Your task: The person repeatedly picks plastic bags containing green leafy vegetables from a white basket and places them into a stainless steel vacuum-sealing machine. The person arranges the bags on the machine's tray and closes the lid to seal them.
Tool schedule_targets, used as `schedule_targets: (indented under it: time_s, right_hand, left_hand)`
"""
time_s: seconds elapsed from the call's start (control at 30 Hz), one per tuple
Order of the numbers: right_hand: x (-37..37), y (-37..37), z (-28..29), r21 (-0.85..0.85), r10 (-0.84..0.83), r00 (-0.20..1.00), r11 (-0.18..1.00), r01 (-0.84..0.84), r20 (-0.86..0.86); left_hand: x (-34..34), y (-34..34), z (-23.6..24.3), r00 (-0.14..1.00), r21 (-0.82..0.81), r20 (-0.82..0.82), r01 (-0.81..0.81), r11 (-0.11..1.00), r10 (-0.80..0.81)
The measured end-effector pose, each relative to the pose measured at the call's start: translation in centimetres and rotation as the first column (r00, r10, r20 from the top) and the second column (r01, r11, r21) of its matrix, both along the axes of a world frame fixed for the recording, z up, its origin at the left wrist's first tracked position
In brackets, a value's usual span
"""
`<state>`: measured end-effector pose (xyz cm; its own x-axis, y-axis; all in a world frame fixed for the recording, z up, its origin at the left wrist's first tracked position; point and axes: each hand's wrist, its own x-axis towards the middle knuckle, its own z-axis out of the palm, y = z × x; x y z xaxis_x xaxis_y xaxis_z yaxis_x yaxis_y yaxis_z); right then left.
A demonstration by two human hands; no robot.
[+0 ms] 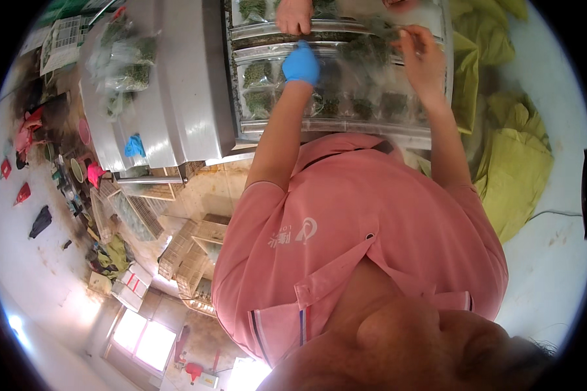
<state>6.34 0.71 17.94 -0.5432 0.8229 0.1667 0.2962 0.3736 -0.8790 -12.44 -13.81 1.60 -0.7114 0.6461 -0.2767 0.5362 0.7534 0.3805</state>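
My left hand [301, 64], in a blue glove, is closed over the near row of a metal tray frame [336, 125]. One fingertip points at the frame's cross rail, and whatever the hand grips is hidden under it. My bare right hand [425, 62] pinches the edge of a clear plastic bag [368, 52] with green contents, blurred by motion. Below it, several clear bags of small green pieces [257, 102] lie in the frame. Across the rail, a co-worker's closed hand [295, 16] nearly meets my glove; part of another hand [401, 5] shows at the top edge.
A stainless steel table [189, 85] adjoins the frame on the left, bearing a heap of filled bags [132, 65] and a crumpled blue glove [135, 146]. Yellow-green cloth [512, 163] hangs at the right. Wooden and wire racks [189, 257] stand at lower left.
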Motion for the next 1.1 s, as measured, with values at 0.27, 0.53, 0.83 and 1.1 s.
schedule_targets:
  time_s: [0.27,0.53,0.83,1.1]
  right_hand:
    - [6.1,-1.8,0.8,-0.171,-0.083,0.997,0.982,0.083,0.003]
    - [10.7,-3.8,0.4,-0.246,-0.213,0.974,0.951,0.188,-0.078]
    - [13.1,-4.3,-1.8,-0.221,-0.286,0.957,0.938,0.268,-0.055]
    - [12.2,-3.8,-2.0,-0.033,0.025,0.968,0.999,-0.017,0.25]
  left_hand:
    - [-0.8,-0.3,-0.9,0.98,0.145,-0.136,0.162,0.976,-0.142]
    - [1.8,0.2,2.0,0.96,0.287,-0.138,0.276,0.917,-0.245]
    - [5.3,-0.2,5.8,0.943,0.676,0.151,0.12,0.727,-0.297]
    - [13.1,0.1,10.3,0.847,0.622,0.386,0.052,0.781,-0.364]
